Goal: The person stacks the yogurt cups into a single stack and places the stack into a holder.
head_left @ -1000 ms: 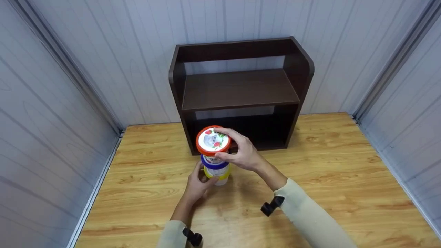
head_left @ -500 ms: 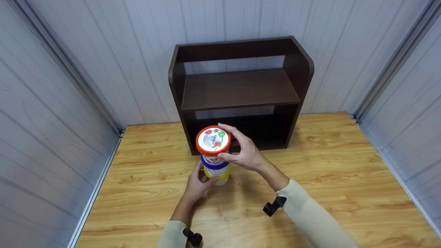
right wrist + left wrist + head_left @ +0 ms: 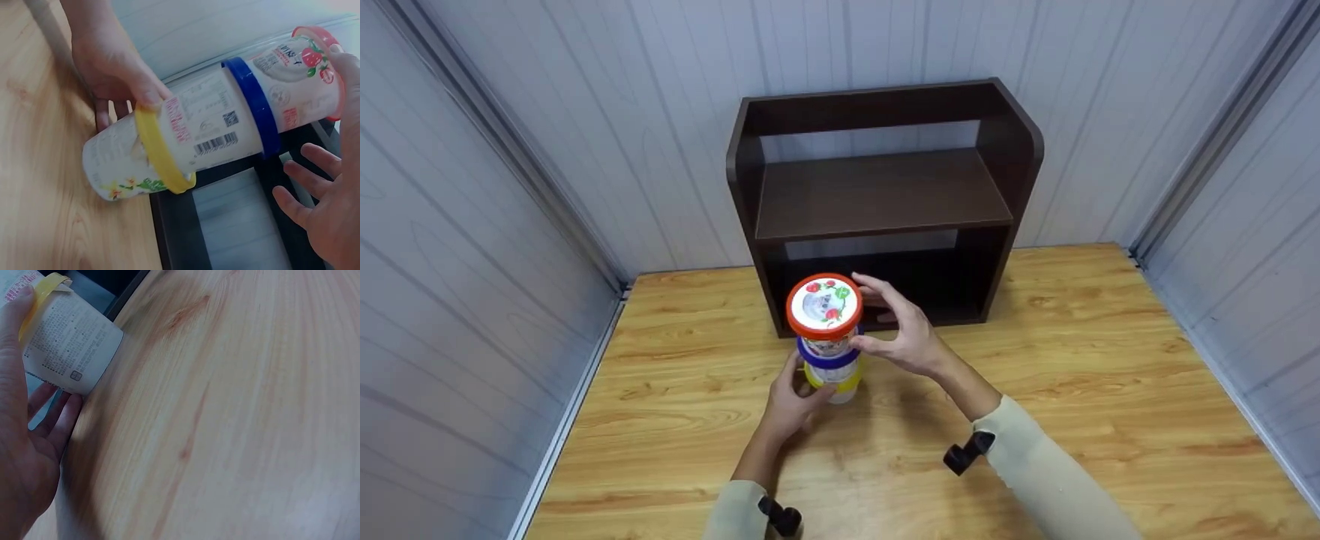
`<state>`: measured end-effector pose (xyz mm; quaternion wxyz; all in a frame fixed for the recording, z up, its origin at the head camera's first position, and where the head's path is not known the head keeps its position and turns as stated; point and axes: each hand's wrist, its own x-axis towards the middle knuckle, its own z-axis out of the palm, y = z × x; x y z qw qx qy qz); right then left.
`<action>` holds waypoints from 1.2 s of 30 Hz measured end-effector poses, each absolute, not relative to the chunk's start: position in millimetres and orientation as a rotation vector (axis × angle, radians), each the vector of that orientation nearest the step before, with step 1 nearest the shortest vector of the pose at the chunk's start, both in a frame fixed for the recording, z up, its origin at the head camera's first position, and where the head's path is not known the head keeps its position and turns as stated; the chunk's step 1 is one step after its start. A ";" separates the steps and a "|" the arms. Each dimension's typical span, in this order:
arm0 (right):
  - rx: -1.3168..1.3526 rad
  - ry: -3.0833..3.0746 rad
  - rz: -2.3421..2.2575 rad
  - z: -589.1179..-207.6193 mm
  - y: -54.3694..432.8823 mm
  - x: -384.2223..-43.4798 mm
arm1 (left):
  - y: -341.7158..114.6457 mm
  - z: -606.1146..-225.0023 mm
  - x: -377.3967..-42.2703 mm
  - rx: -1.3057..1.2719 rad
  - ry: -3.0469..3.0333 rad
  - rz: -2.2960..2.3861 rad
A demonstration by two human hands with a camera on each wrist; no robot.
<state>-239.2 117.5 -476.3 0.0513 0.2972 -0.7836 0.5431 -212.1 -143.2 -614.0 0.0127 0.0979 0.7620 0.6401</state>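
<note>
Tub stack [image 3: 826,349]: three lidded tubs high, upright on the tabletop [image 3: 1072,390], just in front of the left part of the dark shelf unit [image 3: 885,191], outside both its levels.
Red-lidded tub [image 3: 823,306]: top spot, seated on the one below, fruit-printed lid facing up.
Blue-lidded tub [image 3: 205,121]: the middle storey, sandwiched between the other two.
Yellow-lidded tub [image 3: 112,163]: bottom of the column, carrying the lot.
Column so far: three up, one above another, roughly in line; on this evidence the building looks done, and it looks steady too.
Left over: the letting go, by the look of it. The left side has not yet released, and neither hand is well clear of the tubs.
Left hand [image 3: 790,409]: down low, gripping the yellow-lidded tub, thumb on the yellow rim, fingers [image 3: 68,413] reaching round toward the base.
Right hand [image 3: 911,341]: up high beside the red-lidded tub, holding nothing, fingers spread in a loose, wide curve; the right wrist view shows daylight between three fingertips and the stack. Does the thumb brush the red-lidded tub? Cannot tell from here.
Sleeves: the left sleeve [image 3: 737,510] comes in from the near edge, forearm reaching almost straight forward; the right sleeve [image 3: 1042,465] slants in from the lower right, forearm angled across toward the top tub.
</note>
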 end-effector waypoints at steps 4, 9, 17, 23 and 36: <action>0.888 -2.377 1.680 -484.8 122.2 -239.5 | -141.9 -612.6 -212.2 0.278 2.350 2.001; 0.881 -2.388 1.708 -497.1 128.1 -238.5 | -141.0 -612.7 -212.6 0.263 2.352 2.005; 0.793 -2.484 1.708 -508.2 134.6 -235.2 | -144.0 -621.0 -215.5 0.332 2.311 2.072; 0.779 -2.494 1.742 -519.6 136.8 -233.4 | -147.3 -638.9 -223.6 0.352 2.304 2.111; 0.837 -2.461 1.834 -550.8 134.0 -228.0 | -142.4 -613.7 -213.2 0.238 2.334 1.993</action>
